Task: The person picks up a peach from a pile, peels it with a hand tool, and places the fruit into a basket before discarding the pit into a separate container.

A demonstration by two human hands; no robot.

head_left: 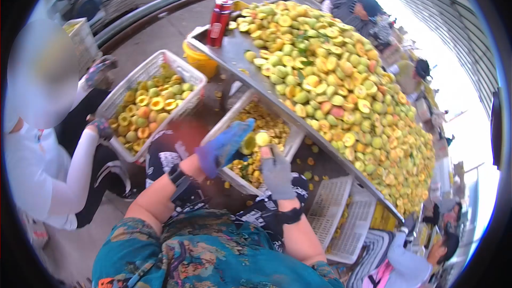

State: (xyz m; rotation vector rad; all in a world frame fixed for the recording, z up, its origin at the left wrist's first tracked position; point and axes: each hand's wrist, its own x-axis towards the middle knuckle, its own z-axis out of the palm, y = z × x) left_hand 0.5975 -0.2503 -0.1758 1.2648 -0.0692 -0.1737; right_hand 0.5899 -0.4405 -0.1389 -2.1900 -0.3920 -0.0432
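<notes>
My left hand [224, 146], in a blue-purple glove and slightly blurred, is stretched out flat over a white crate [292, 146] of yellow fruit scraps. Right beside its fingers is a yellow-green peach half [248, 143]. My right hand [276, 173] wears a grey glove with a bare fingertip showing. At its closed fingertips is a pale yellow peach piece [262, 138], between the two hands and above the scraps.
A metal table [237, 61] bears a big heap of peaches [320, 69] and a red can [219, 23]. To the left, a person [53, 181] sits by a white crate [114, 96] of peach halves. A yellow bucket [200, 61] stands under the table corner; white baskets [352, 224] lie right.
</notes>
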